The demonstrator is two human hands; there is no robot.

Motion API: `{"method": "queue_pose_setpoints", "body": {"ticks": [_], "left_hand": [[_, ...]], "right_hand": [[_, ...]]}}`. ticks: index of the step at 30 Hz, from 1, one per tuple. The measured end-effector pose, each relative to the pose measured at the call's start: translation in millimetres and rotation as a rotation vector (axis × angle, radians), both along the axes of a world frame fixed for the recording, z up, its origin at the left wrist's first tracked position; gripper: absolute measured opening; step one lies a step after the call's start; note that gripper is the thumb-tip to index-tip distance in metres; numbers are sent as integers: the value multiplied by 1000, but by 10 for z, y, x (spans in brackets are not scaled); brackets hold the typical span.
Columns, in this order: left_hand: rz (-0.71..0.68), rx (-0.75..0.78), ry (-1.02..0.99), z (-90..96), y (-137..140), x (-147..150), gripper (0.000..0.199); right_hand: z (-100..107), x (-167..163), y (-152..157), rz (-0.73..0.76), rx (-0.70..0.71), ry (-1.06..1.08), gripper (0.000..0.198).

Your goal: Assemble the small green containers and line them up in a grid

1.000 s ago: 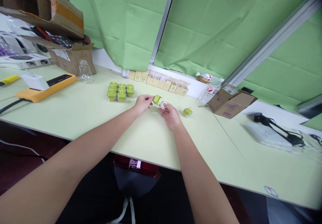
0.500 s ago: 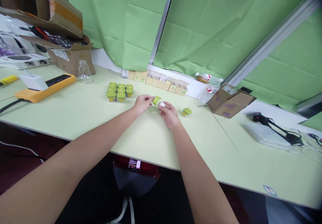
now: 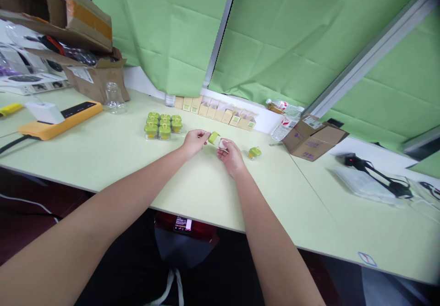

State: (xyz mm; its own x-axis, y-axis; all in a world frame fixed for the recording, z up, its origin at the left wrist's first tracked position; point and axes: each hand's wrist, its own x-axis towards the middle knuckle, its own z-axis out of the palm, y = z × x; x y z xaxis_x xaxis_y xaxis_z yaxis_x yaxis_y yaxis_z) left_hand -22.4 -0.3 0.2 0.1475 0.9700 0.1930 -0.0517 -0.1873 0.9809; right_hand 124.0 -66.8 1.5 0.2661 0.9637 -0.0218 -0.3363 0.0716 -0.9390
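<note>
Two bare hands meet near the centre of the frame, above a pale, smooth worktop [image 3: 202, 182]. The left hand [image 3: 195, 143] has its grip pinched on a small, glossy green lid-like piece [image 3: 214, 137]; the right hand [image 3: 233, 158], just beside it, has its grip clamped with thumb and fingers on a small white object [image 3: 222, 144], partly hidden, so its exact shape cannot be told. Left of the hands, small clear containers [image 3: 164, 132] with rounded green lids and loop handles stand in a tight cluster, something yellow showing low in the front ones. One matching container [image 3: 255, 153] stands alone, right of the right hand. Behind, along the wall, runs a row of small tan boxes [image 3: 216, 109], some with pale green squares. To its right lie clear plastic bottles [image 3: 282, 127], beside a brown cardboard box [image 3: 311, 139] with raised flaps. In the left part of the frame are a clear, curved vessel [image 3: 114, 99] and an orange power strip [image 3: 58, 122] with a white plug block [image 3: 45, 112]; worn cardboard cartons [image 3: 85, 17] crowd the upper left. Creased green cloth [image 3: 292, 35] fills the top.
</note>
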Motion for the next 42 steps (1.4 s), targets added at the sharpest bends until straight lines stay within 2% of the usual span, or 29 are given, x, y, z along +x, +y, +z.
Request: {"method": "queue_pose_setpoints", "body": {"ticks": [4,8,16,26,36,42], "left_hand": [[-9,50,4,-32,18,5,24],[-5,80,18,-53,38,5,26],[0,101,37,-74,58,-2,27],[-37,9,-43,21,-46,8,22],[-60,-3,-74,-86,33,42,23],[-81,-66,-124,-98,27,65,22]], "right_hand": [[0,-20,-10,-46,46,6,40],[20,-23,-12,-65,72,7,37],[29,-44,-31,-11,81,14,43],[-37,-32,-18,39,132,-50,42],[6,-71,-52,66,105,-28,42],[15,-87,-53,83,113,19,42]]}}
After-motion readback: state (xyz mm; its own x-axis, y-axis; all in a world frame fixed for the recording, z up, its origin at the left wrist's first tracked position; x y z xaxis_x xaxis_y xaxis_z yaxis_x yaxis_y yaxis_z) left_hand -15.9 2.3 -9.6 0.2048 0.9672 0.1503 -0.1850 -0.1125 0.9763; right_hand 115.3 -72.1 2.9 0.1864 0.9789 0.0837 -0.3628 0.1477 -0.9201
